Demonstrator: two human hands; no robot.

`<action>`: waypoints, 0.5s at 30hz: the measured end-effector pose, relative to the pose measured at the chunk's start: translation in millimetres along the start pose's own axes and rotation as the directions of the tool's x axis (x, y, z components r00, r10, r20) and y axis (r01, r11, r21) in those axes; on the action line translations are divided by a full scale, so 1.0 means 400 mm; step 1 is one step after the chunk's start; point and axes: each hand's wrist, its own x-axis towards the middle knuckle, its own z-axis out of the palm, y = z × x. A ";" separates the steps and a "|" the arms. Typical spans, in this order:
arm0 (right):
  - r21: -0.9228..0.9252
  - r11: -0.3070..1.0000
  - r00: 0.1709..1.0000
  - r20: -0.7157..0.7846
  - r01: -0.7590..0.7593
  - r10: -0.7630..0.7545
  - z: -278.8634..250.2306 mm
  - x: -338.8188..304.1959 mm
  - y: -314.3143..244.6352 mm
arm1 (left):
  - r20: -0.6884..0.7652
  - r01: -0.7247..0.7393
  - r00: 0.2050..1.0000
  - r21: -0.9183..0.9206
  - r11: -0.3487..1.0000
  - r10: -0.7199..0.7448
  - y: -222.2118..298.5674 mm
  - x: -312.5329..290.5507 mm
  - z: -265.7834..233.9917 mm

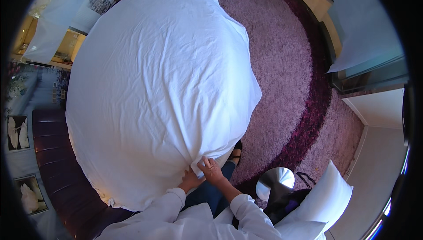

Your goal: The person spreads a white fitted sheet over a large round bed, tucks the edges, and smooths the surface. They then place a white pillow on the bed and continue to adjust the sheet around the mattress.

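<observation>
A white sheet [145, 77] covers a large round bed, with creases running across it toward my hands. At the bed's near edge, my right hand [212, 171] pinches a gathered fold of the sheet. Close beside it on the left, my left hand [191, 180] is closed on the same bunched part, its fingers partly hidden. The sheet's border hangs down over the bed's right side.
A dark padded headboard [59, 165] curves along the left. Pink carpet with a dark purple band [320, 85] lies to the right. White pillows [328, 191] and a shiny silver stool [275, 182] stand at the lower right. White cloth [368, 33] hangs at the upper right.
</observation>
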 end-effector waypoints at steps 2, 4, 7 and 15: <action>-0.057 0.998 0.999 0.032 0.010 -0.009 -0.011 0.006 0.014 | 0.003 0.045 0.999 -0.046 0.998 -0.045 0.033 -0.006 -0.022; 0.055 0.998 0.999 0.045 0.005 -0.008 -0.013 0.011 0.022 | -0.026 0.068 0.997 -0.080 0.994 -0.070 0.015 -0.008 -0.003; 0.228 0.969 0.988 0.138 -0.097 0.067 0.009 -0.010 0.056 | 0.060 0.182 0.983 -0.173 0.968 -0.174 0.036 -0.002 -0.019; 0.173 0.970 0.948 0.296 -0.173 0.116 -0.064 0.013 0.037 | 0.080 0.175 0.985 -0.454 0.873 -0.156 0.013 -0.021 -0.035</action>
